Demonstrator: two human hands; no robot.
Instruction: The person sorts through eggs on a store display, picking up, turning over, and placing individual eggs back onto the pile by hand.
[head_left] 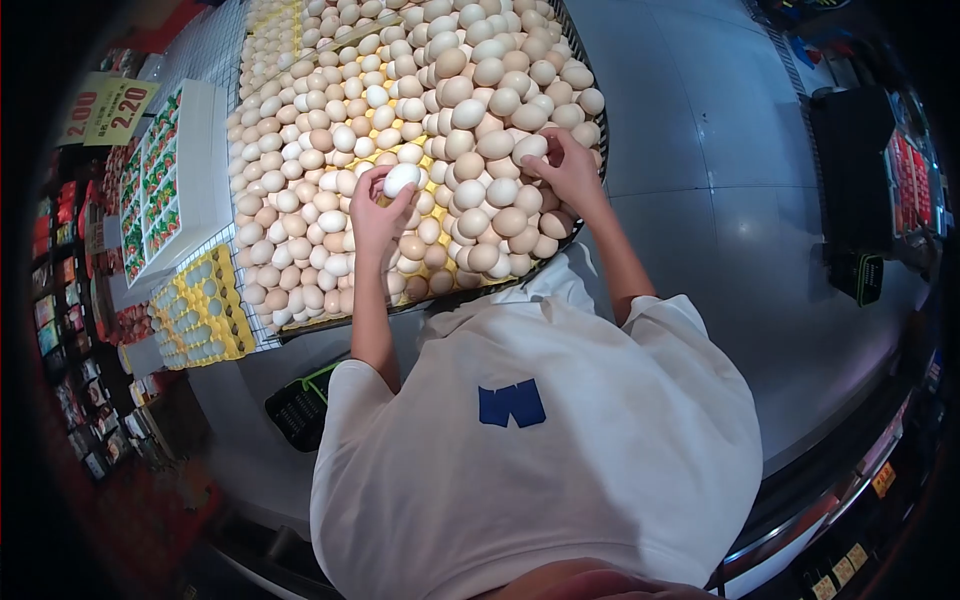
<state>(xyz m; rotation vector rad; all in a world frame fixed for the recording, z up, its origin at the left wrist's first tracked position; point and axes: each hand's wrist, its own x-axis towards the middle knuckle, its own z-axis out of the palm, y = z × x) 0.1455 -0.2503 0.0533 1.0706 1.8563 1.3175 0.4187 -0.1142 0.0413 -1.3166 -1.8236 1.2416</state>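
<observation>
My left hand is closed around a white egg, held above the display with the thumb and fingers at its sides. Farther right, my right hand has thumb and fingers on a pale egg at the right side of the heap. Whether that egg is lifted off the others, I cannot tell. Beneath both hands lies a big pile of brown and cream eggs. Yellow egg trays show between the eggs near my left hand.
The display's dark rim runs along its near and right sides. At the left stand stacked yellow trays of eggs and a white box of packaged goods. Black baskets sit on the floor to the left and far right.
</observation>
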